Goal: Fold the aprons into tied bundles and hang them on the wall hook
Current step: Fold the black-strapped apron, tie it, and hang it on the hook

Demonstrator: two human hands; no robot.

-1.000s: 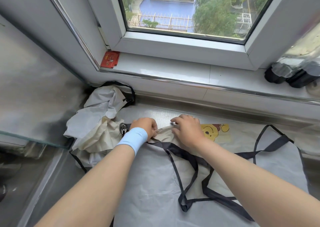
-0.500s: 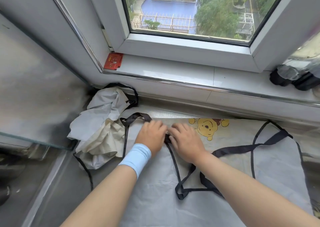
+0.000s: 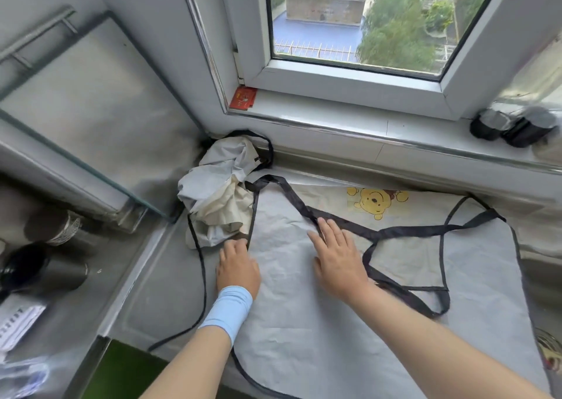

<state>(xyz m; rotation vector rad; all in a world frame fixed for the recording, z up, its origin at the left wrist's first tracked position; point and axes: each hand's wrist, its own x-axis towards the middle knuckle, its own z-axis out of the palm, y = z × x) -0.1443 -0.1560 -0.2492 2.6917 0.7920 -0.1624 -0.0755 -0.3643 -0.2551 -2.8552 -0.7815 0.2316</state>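
A grey apron (image 3: 304, 316) lies spread flat on the steel counter, with a yellow bear picture (image 3: 375, 200) near its far edge. Its black straps (image 3: 404, 232) loop loosely across the cloth. My left hand (image 3: 238, 266), a light blue band at its wrist, rests flat on the apron's left edge with its fingertips at a strap. My right hand (image 3: 337, 255) presses flat on the middle of the cloth, fingers straight, fingertips on a strap. A second apron (image 3: 217, 194), grey and cream, sits crumpled in the far left corner. No wall hook is in view.
A window sill (image 3: 334, 124) runs behind the counter, with a red card (image 3: 243, 98) at its left and dark jars (image 3: 514, 124) at its right. Dark cylinders (image 3: 45, 272) stand on the lower surface at left under a glass panel (image 3: 76, 161).
Both hands have slid from the apron's far edge toward me and moved apart, flattening the cloth. The neck strap now lies stretched out across the upper left of the apron.
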